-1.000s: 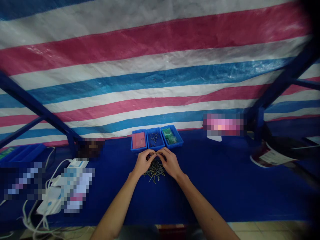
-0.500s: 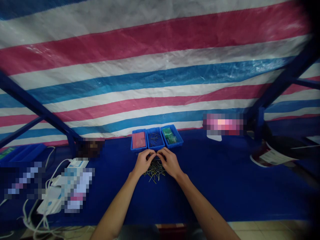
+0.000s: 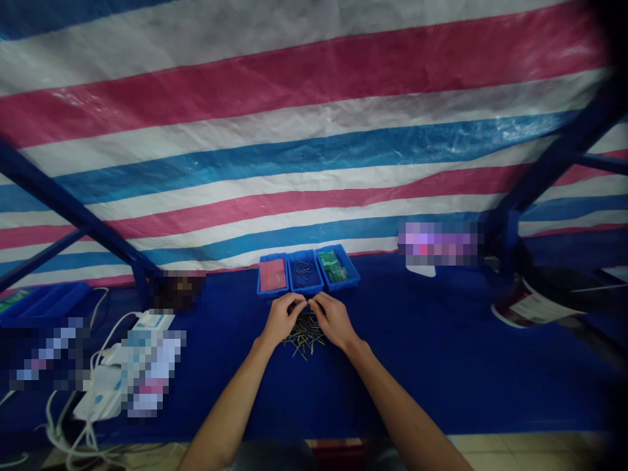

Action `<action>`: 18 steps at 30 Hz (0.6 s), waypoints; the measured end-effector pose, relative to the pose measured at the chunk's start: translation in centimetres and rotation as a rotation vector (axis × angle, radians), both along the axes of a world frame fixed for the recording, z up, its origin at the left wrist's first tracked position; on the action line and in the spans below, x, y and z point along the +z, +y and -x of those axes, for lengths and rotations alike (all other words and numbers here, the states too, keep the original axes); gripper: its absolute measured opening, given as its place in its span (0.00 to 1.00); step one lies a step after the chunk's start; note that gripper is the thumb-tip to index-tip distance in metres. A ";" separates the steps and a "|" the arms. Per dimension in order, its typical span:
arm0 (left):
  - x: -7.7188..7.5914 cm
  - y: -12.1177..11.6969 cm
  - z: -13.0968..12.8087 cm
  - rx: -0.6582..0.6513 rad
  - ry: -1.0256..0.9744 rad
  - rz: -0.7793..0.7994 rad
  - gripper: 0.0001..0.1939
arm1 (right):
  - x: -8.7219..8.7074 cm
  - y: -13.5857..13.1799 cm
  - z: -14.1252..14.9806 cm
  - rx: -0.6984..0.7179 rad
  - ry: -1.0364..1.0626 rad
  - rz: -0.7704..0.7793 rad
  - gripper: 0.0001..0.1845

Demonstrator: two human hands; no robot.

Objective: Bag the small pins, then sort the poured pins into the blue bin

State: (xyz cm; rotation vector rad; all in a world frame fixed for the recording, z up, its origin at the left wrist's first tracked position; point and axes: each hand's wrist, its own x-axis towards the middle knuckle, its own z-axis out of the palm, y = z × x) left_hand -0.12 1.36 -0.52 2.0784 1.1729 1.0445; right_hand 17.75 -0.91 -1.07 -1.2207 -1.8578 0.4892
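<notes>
My left hand (image 3: 284, 316) and my right hand (image 3: 332, 316) meet fingertip to fingertip above a heap of thin screw-like metal pieces (image 3: 305, 337) on the blue table. Both hands are closed in a pinch; whatever lies between the fingertips is too small to make out. Just beyond them stand three blue bins in a row. The left bin (image 3: 260, 284) holds a flat pink pack, the middle bin (image 3: 307, 288) a few of the thin dark metal pieces, and the right bin (image 3: 349, 280) green-and-clear packets.
A white power strip (image 3: 101, 392) with tangled cables lies at the left, near an empty-looking blue tray (image 3: 53, 304). A dark red and white tub (image 3: 532, 304) stands at the right. Behind the blue table (image 3: 441, 366) hangs a striped tarp (image 3: 294, 150), between blue metal posts.
Almost nothing differs. Both hands hold the same place above the heap, fingertips together, and the bins stay put.
</notes>
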 end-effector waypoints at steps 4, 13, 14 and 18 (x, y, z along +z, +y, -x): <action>0.1 0.0 0.0 -0.002 0.002 0.004 0.11 | 0.0 0.0 0.0 0.010 0.025 0.011 0.12; 0.4 -0.1 0.0 0.003 -0.008 0.022 0.11 | 0.4 -0.1 0.1 0.030 0.107 -0.026 0.05; 0.4 -0.1 0.0 0.003 -0.010 0.024 0.12 | 0.5 -0.1 0.1 0.034 0.109 -0.028 0.06; 0.3 0.0 0.0 0.006 -0.024 0.034 0.12 | 0.3 -0.1 0.0 0.031 0.099 -0.026 0.07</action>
